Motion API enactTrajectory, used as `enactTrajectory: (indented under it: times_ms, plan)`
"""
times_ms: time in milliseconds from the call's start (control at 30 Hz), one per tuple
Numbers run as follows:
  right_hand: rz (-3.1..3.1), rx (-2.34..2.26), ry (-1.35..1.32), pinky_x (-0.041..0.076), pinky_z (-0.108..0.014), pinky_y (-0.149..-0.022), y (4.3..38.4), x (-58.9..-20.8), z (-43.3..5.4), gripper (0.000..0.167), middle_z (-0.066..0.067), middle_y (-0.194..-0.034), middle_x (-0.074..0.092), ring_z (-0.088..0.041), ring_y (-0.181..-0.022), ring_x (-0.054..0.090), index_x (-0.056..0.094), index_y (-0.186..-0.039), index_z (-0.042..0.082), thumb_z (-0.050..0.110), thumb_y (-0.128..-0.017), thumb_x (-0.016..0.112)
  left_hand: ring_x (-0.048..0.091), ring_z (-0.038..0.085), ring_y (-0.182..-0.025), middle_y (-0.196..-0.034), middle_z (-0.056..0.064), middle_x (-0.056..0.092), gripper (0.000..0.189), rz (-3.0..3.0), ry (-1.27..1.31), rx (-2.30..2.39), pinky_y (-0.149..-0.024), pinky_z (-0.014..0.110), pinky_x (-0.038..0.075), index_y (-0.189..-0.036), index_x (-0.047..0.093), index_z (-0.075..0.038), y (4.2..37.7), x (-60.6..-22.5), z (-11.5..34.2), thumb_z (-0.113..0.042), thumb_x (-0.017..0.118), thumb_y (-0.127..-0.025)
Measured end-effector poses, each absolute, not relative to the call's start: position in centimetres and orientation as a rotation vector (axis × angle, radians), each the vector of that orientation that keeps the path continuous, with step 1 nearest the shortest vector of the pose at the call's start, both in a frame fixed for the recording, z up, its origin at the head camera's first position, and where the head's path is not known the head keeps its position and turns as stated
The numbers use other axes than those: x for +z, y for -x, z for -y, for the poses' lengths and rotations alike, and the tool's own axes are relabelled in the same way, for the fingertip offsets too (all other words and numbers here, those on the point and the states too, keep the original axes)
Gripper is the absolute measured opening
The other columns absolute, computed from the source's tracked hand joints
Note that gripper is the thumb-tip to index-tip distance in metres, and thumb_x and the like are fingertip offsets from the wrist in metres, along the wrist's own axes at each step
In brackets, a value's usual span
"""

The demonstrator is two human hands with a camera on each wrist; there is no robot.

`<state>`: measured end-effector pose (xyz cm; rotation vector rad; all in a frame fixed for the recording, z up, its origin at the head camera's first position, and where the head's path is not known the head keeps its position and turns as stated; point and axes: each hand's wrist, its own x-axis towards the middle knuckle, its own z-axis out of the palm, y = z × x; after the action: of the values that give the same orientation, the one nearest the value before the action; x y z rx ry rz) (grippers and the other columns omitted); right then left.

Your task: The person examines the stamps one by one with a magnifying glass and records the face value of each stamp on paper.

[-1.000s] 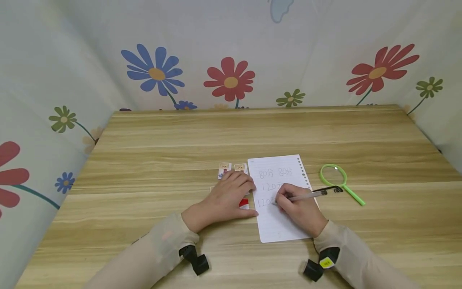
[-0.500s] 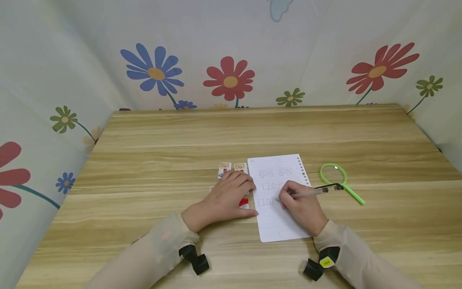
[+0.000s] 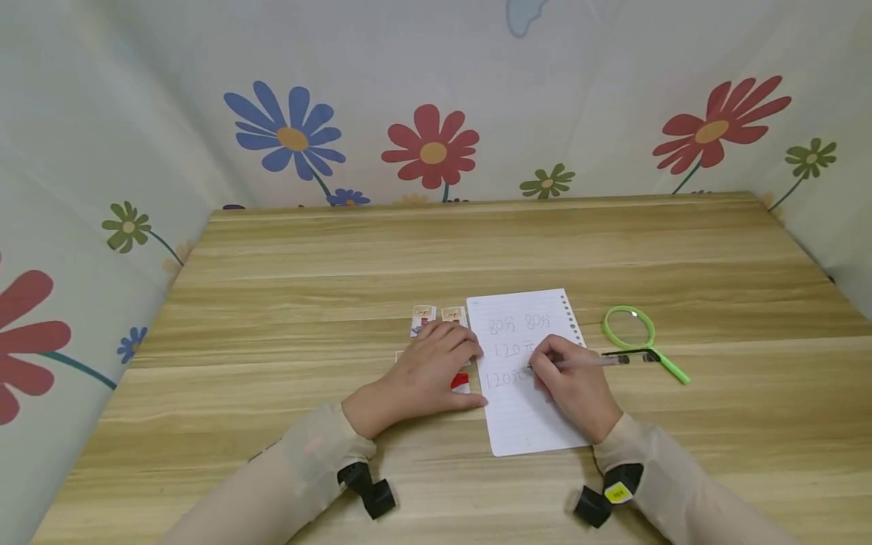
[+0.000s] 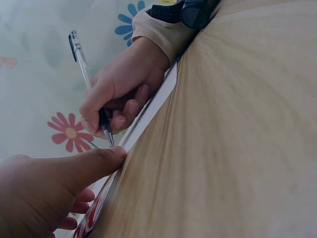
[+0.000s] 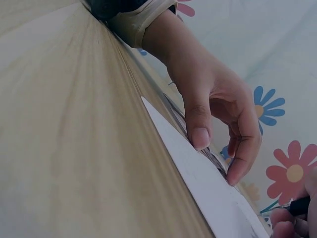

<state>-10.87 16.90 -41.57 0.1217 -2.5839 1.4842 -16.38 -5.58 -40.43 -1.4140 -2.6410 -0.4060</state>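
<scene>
My right hand (image 3: 575,386) pinches a clear gel pen (image 3: 606,361) with a black clip, its tip at the third line of handwriting on a white lined sheet (image 3: 524,424). The left wrist view also shows this pen (image 4: 85,72) slanting down to the paper. My left hand (image 3: 429,371) rests spread beside the sheet, with fingertips and thumb along its left edge. Beneath and around that hand lie several small picture cards that look like stamps, two at the top (image 3: 454,315) and a red one (image 3: 461,381) by the thumb, partly covered by the hand.
A green-rimmed magnifying glass (image 3: 629,327) lies right of the sheet, its handle near the pen's back end. Everything sits on a wood-grain table (image 3: 327,265), with a flower-patterned curtain (image 3: 368,98) behind it and at both sides. Each wrist carries a black camera.
My right hand and the pen have shifted slightly right and up along the third line, where the last character now shows more strokes. The left hand stays in place.
</scene>
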Motion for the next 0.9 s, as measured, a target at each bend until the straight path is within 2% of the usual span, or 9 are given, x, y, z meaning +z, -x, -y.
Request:
enactTrajectory:
  times_ms: [333,900]
  plan:
    - [2.583,1.628,-0.175,0.038,-0.024,-0.043,11.02,-41.69,-16.71,0.013,-0.003,-0.058,0.052,-0.014,-0.045,0.047,0.056,-0.077,0.007,0.002,-0.089,0.056,0.045,0.02,-0.111,-0.11,-0.001,0.054,0.056,2.629,1.413,-0.418,-0.102,0.041,0.03,-0.107,0.061,-0.012,16.4,-40.46,5.61,-0.056,0.071,-0.074]
    - [2.532,1.61,-0.115,0.038,-0.026,-0.04,11.25,-41.05,-17.21,0.013,-0.007,-0.058,0.052,-0.018,-0.042,0.046,0.057,-0.08,0.004,0.004,-0.092,0.053,0.045,0.02,-0.112,-0.111,-0.001,0.055,0.056,2.635,1.416,-0.394,-0.102,0.041,0.029,-0.107,0.061,-0.012,16.46,-40.54,5.63,-0.057,0.07,-0.075]
